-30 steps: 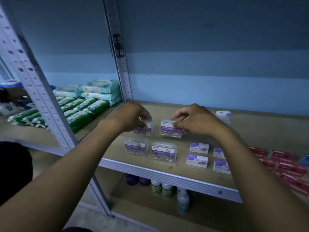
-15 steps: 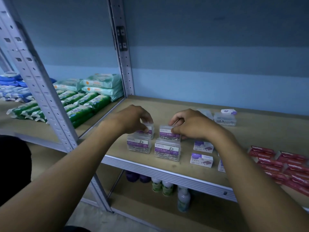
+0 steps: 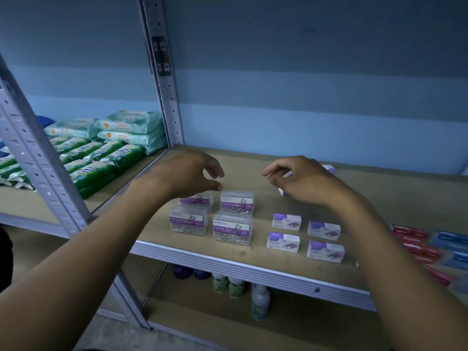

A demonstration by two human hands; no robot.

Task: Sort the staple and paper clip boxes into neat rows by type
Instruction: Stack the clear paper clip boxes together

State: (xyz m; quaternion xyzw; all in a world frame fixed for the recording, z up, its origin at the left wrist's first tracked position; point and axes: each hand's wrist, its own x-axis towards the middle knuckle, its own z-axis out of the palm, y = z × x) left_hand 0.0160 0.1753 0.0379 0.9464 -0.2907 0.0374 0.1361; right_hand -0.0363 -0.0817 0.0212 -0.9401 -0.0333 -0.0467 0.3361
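Paper clip boxes [image 3: 232,218] sit beside staple boxes [image 3: 306,236], red packs [image 3: 417,245] rightward.

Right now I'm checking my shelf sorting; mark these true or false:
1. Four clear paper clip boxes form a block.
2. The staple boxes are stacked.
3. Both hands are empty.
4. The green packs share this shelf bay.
1. True: four clear plastic paper clip boxes with purple labels sit two by two.
2. False: the white-and-purple cardboard staple boxes lie singly.
3. True: left hand and right hand hold nothing.
4. False: the green plastic packs sit beyond the grey metal post.
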